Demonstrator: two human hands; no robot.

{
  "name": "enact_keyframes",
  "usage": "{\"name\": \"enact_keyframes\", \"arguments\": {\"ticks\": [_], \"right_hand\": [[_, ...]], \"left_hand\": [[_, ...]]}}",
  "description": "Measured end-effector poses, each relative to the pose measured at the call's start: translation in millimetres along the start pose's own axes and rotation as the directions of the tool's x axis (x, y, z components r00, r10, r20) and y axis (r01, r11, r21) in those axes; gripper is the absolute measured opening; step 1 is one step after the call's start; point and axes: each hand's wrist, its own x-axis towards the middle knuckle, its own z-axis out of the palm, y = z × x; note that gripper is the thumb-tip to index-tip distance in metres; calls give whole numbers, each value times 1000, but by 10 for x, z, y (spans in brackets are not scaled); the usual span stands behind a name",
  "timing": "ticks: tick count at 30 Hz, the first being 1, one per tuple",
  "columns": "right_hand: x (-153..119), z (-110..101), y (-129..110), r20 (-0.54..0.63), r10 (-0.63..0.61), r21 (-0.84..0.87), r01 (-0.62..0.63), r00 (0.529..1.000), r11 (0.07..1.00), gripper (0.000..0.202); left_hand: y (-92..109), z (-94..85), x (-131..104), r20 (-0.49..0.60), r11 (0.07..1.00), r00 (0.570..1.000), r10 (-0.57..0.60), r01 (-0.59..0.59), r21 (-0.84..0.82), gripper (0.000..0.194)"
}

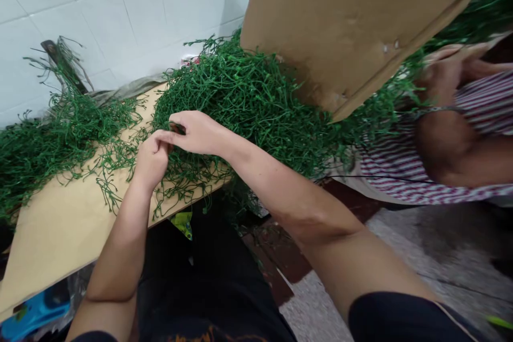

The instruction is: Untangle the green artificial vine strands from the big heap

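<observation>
My left hand (154,155) and my right hand (196,131) meet over the front of the wooden board (60,224). The fingers of both are closed and touch each other; whatever they pinch is hidden or too small to make out. Right behind them rises a large heap of thin green plant stems (240,91) with small forked tips. Loose green stems (116,155) lie scattered on the board left of and below my hands. Another pile of green stems (32,155) covers the board's far left side.
A brown panel (340,26) leans over the heap at upper right. Beyond it, a co-worker's hand (444,69) and striped clothing (401,160) show. White tiled wall (140,5) stands behind. A blue object (38,310) sits below the board at lower left.
</observation>
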Motion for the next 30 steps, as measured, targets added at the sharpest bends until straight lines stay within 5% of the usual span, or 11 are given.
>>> {"name": "enact_keyframes", "arguments": {"ticks": [9,13,16,19,23,26,30], "right_hand": [[27,109,69,-30,-56,-96,53,998,994,41],[185,93,175,-196,29,-165,-62,980,984,39],[325,-215,408,-454,231,-142,-326,860,935,40],[361,-563,539,-583,329,-61,-443,743,894,44],[319,-600,361,-313,262,329,-155,913,932,47],[271,-426,257,-147,296,577,-161,944,800,43],[141,-238,284,-17,296,741,-187,955,645,36]], "left_hand": [[-64,-9,43,66,996,998,10,-4,-90,38],[48,-15,-26,-39,999,999,37,-36,34,34],[218,-41,-244,28,984,993,118,-121,130,28],[222,-50,-336,157,971,979,131,-159,179,28],[-14,22,-13,106,954,993,50,-79,288,14],[-84,73,237,21,957,997,74,-77,278,38],[10,110,270,-7,999,999,42,-41,32,38]]}}
